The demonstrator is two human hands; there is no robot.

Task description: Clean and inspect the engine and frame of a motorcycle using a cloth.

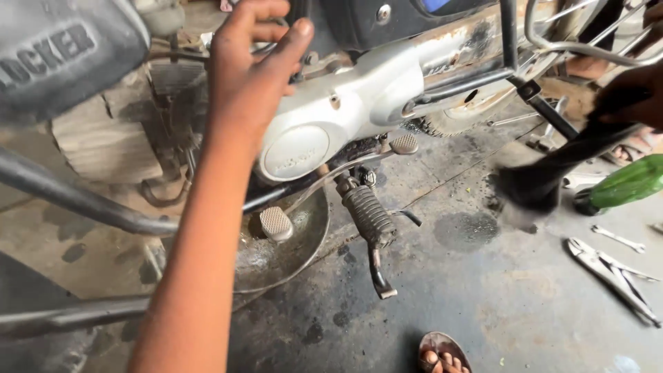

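The left hand (252, 65) is reaching, fingers spread wide, toward the motorcycle's silver engine cover (331, 117) at eleven o'clock. The right hand (632, 97), at two o'clock, is gripping a blurred black brush (545, 176); its handle looks stiff, light, probably greasy.

Oil-stained grey concrete floor (511, 304), cracked and lit by daylight.

I count two hands, the left hand (252, 69) and the right hand (632, 97) (blurred), one silver engine cover (338, 114), one metal pan (290, 259), two pedal pads (276, 223), one ribbed footpeg (368, 215), one green bottle (625, 185), one pair of pliers (611, 273), one small wrench (618, 238) and one sandalled foot (442, 356).
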